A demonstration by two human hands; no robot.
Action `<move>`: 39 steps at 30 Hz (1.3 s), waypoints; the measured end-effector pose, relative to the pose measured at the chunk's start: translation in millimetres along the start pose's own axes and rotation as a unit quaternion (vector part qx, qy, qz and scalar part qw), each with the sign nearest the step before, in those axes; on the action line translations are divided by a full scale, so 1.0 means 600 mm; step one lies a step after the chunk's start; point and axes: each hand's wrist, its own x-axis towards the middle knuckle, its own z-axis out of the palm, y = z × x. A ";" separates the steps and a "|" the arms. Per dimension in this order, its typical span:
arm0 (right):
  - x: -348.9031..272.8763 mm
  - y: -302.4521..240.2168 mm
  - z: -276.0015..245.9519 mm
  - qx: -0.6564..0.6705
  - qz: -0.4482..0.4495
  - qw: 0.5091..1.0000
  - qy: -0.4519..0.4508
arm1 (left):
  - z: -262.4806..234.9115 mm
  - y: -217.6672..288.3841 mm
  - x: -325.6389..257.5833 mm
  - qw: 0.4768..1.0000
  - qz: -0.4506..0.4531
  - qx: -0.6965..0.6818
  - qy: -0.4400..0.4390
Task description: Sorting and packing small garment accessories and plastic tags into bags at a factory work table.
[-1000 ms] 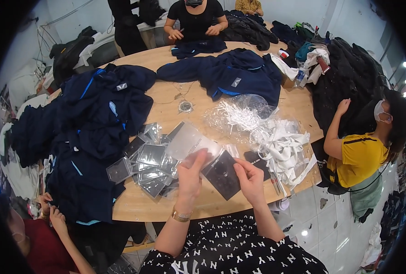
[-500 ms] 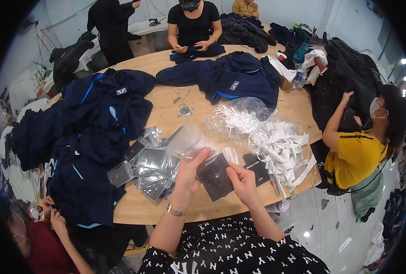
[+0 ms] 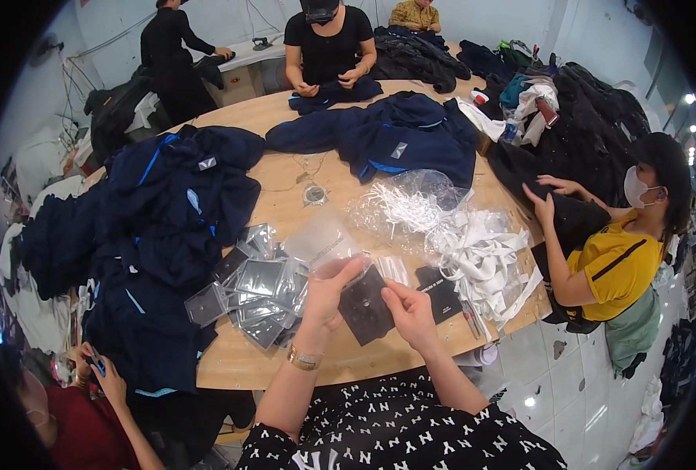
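My left hand (image 3: 323,301) pinches the upper left part of a black card (image 3: 363,315), and a clear plastic sleeve (image 3: 314,240) sticks out beyond the thumb. At the card's right edge, my right hand (image 3: 412,315) grips it between thumb and fingers. The card hangs tilted above the near side of the table. Left of my hands lies a loose heap of clear sleeves with dark cards (image 3: 260,279). To the right, more black cards (image 3: 440,296) lie flat beside white straps (image 3: 481,258). Whether the card sits inside a sleeve is hard to make out.
Navy garments (image 3: 140,235) cover the table's left side, and another navy garment (image 3: 422,141) lies farther back. A plastic bag of white strings (image 3: 407,205) sits mid-table. People work around the table; one in yellow (image 3: 626,262) handles dark cloth at right.
My hands stay on the card, barely shifted. The person in yellow has drawn dark cloth closer with both hands. The person in black at the back left has moved left and turned.
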 end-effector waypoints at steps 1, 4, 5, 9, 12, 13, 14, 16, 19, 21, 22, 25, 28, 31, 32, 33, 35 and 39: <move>0.002 0.006 0.000 0.008 -0.010 1.000 -0.008 | 0.000 -0.001 0.002 1.000 -0.001 0.001 -0.001; 0.009 0.023 -0.002 0.026 -0.011 0.999 -0.021 | -0.002 -0.003 0.009 1.000 0.004 0.010 0.019; 0.012 0.024 -0.002 0.036 -0.002 0.999 -0.028 | -0.006 -0.005 0.014 1.000 0.017 0.004 0.015; 0.017 0.008 0.001 0.089 0.037 0.993 -0.060 | -0.006 0.003 0.017 0.999 0.045 0.012 -0.002; 0.021 0.017 -0.003 0.071 0.008 0.997 -0.040 | 0.003 0.001 0.025 0.995 0.067 0.078 0.020; 0.024 0.020 -0.005 0.045 -0.018 0.998 -0.032 | 0.006 0.001 0.025 0.994 0.067 0.078 0.019; 0.026 0.023 -0.005 0.020 -0.044 0.999 -0.022 | 0.007 0.002 0.025 0.993 0.079 0.090 0.016; 0.028 0.022 -0.003 0.031 -0.034 0.999 -0.022 | 0.009 0.005 0.025 0.991 0.090 0.103 0.013; 0.031 0.014 -0.007 0.055 -0.009 0.998 -0.037 | 0.011 0.009 0.025 0.991 0.087 0.104 0.002; 0.033 0.006 -0.008 0.069 0.005 0.996 -0.052 | 0.014 0.010 0.025 0.995 0.077 0.061 -0.005; 0.034 0.000 -0.008 0.088 0.018 0.994 -0.059 | 0.016 0.013 0.025 0.995 0.077 0.061 -0.006; 0.035 -0.002 -0.007 0.117 0.031 0.990 -0.067 | 0.016 0.022 0.026 0.995 0.061 0.081 -0.024; 0.035 -0.004 -0.006 0.131 0.030 0.989 -0.065 | 0.015 0.023 0.030 0.988 0.074 0.127 -0.044; 0.036 0.005 -0.001 0.111 0.001 0.993 -0.039 | 0.015 0.021 0.035 0.983 0.103 0.153 -0.009; 0.039 0.010 0.002 0.088 -0.024 0.996 -0.021 | 0.012 0.024 0.033 0.980 0.107 0.169 -0.009; 0.042 0.013 0.004 0.090 -0.025 0.995 -0.025 | 0.010 0.026 0.030 0.976 0.112 0.185 -0.008; 0.044 0.018 0.003 0.091 -0.021 0.996 0.000 | 0.020 0.022 0.021 0.977 0.121 0.169 -0.039; 0.042 0.011 -0.006 0.047 -0.064 0.997 0.011 | 0.005 0.014 0.027 0.989 0.046 0.125 -0.070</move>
